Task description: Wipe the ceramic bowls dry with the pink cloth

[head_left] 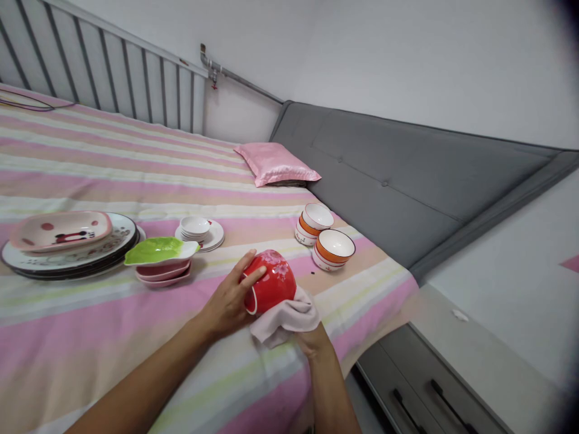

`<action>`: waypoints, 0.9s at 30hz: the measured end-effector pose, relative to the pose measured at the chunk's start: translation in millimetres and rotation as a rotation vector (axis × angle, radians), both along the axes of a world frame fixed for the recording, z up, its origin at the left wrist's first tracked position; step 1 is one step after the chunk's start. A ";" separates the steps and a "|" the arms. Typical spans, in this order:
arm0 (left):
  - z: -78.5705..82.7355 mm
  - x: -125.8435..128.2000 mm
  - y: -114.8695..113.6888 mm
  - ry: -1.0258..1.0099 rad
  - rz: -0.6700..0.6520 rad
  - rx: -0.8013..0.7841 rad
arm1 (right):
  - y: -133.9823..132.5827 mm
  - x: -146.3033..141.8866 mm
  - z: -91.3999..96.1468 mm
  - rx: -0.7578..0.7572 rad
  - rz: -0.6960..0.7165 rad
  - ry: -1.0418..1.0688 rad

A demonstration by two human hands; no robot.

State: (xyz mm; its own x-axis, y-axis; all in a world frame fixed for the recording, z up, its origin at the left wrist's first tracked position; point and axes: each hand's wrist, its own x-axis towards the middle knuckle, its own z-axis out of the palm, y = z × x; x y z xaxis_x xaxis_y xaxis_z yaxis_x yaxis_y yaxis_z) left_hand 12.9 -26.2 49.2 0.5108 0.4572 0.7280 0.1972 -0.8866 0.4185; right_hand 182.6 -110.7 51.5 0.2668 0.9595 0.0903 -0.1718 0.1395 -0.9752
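A red bowl [275, 280] with pink flowers is tipped on its side above the bed, its white rim facing left. My left hand [230, 298] grips it by the rim, thumb and fingers on the outside. Against the bowl's lower right side lies a pale pink cloth [287, 319], held by my right hand [312, 339], whose fingers are mostly hidden under the cloth. Just beyond, to the right, stand two short stacks of bowls: one topped by a white bowl [318, 216], the other by an orange-and-white bowl [335, 247].
On the striped bedspread [81, 343], a leaf-shaped green dish [160, 250] tops pink dishes [163, 274]. Small white bowls [194, 226] sit on plates [215, 236]. At left, an oblong dish [61, 232] lies on large plates [122, 235]. A pink pillow [275, 161] rests near the grey headboard [384, 163].
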 end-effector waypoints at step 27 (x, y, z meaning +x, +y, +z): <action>6.8 18.5 -14.8 -0.656 -0.442 -1.296 | -2.5 14.5 -9.4 -0.063 -0.076 -0.312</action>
State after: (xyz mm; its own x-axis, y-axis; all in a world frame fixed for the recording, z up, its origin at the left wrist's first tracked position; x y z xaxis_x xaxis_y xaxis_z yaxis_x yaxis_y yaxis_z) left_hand 31.5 -41.1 56.1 0.5293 0.8423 0.1021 -0.5034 0.2148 0.8369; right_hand 197.1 -113.3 42.1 0.3063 0.9443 0.1199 0.1451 0.0782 -0.9863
